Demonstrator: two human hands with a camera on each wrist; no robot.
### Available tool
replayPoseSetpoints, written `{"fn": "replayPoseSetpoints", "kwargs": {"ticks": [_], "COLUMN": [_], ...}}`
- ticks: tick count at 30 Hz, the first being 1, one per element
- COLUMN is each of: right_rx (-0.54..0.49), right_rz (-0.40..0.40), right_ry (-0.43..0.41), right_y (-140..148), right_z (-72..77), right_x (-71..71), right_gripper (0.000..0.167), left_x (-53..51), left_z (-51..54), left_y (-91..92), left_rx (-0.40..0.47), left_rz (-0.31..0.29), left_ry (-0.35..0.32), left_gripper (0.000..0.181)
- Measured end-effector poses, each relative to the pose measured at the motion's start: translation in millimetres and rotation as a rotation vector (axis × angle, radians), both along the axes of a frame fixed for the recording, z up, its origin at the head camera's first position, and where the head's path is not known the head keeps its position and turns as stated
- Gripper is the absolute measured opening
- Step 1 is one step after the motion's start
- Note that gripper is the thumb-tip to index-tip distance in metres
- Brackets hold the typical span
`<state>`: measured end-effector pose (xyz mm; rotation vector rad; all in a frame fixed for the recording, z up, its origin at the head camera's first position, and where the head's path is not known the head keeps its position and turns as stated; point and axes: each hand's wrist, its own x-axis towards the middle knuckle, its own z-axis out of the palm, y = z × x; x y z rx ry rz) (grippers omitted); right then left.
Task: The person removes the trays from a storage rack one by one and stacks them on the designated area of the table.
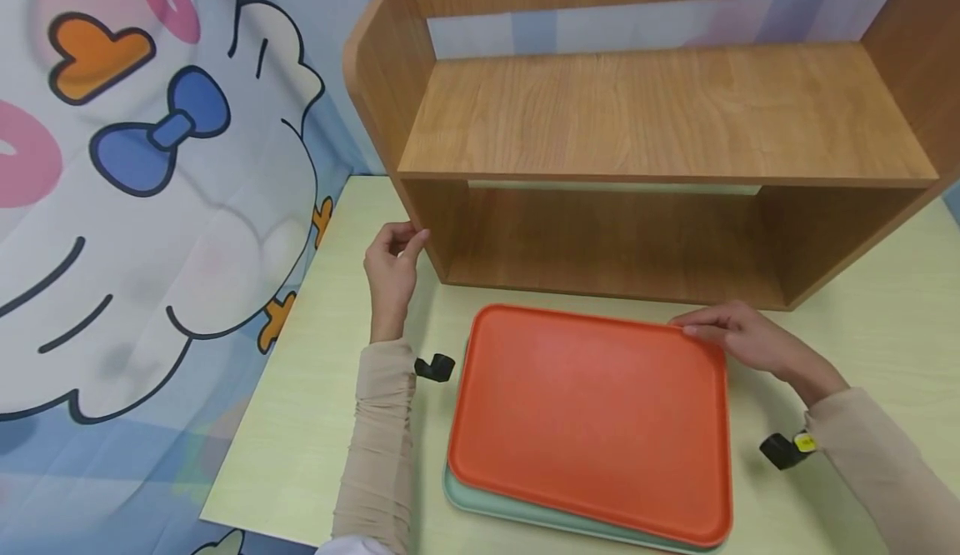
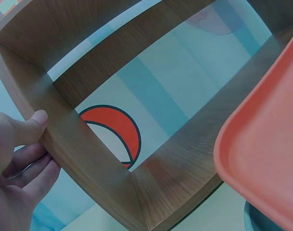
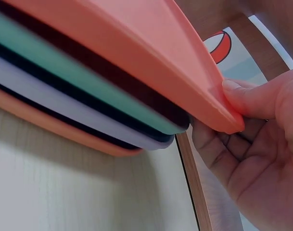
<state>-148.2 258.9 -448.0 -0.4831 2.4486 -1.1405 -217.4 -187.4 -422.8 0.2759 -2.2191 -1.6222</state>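
Note:
An orange tray (image 1: 592, 422) lies on top of a stack of trays in front of a wooden shelf (image 1: 660, 113). My right hand (image 1: 750, 340) pinches its far right corner, thumb above and fingers below, as the right wrist view shows. Beneath it the right wrist view shows a green tray (image 3: 88, 74), a lavender tray (image 3: 64, 101) and another orange tray (image 3: 59, 126). My left hand (image 1: 393, 272) grips the front edge of the shelf's left side panel (image 2: 83, 159), thumb on the inner face and fingers outside.
The shelf has an upper board and a lower compartment (image 1: 615, 242). It stands on a pale yellow-green table (image 1: 300, 430). A cartoon-printed cloth (image 1: 225, 230) hangs at the left and behind. Small black devices (image 1: 435, 367) sit at both wrists.

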Motion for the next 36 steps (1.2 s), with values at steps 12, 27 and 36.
{"fn": "replayPoseSetpoints", "kwargs": {"ticks": [12,27,36], "right_rx": [-0.037,-0.013,0.065], "right_rz": [0.041,0.081,0.046], "right_ry": [0.033,0.102,0.081], "right_y": [-5,-10,-16], "right_z": [0.5,2.5,9.9], "right_x": [0.7,-2.0,-1.3], "right_gripper": [0.025,0.024,0.024], "left_x": [-0.1,-0.5,-0.4], "left_z": [-1.7,-1.2,-0.5], "left_y": [-0.7,1.1,0.9], "left_rx": [0.010,0.003,0.004], "left_rz": [-0.001,0.002,0.002], "left_ry": [0.004,-0.011,-0.022], "left_gripper": [0.026,0.027,0.027]}}
